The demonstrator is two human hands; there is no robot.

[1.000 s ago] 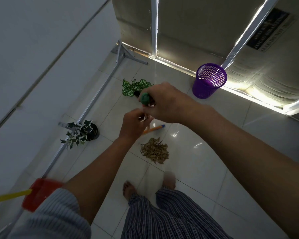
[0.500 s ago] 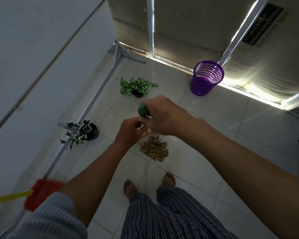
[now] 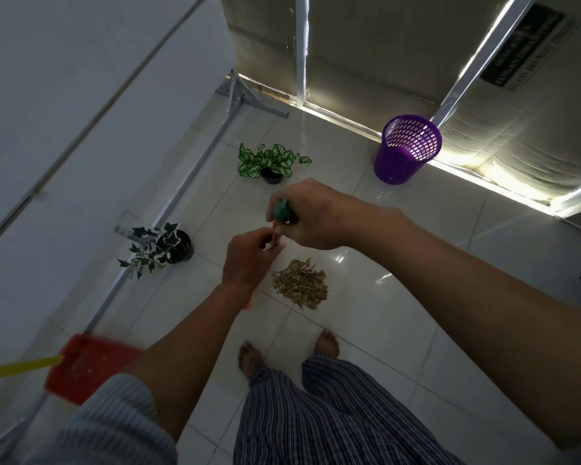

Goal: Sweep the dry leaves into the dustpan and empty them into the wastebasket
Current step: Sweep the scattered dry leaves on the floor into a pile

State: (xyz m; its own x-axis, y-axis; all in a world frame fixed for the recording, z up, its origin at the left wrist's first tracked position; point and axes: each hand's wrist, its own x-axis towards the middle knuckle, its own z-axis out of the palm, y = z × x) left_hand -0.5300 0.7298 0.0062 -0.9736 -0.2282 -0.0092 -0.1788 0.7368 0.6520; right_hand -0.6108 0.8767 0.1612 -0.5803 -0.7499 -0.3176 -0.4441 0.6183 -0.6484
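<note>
Barely begun, I'd say. Both hands grip the broom (image 3: pixel 280 213): right hand (image 3: pixel 311 218) at its green top, left hand (image 3: pixel 249 260) lower. Leaves (image 3: pixel 301 283) lie piled mid-floor; dustpan (image 3: pixel 84 367) and basket (image 3: pixel 405 149) wait well apart.
</note>
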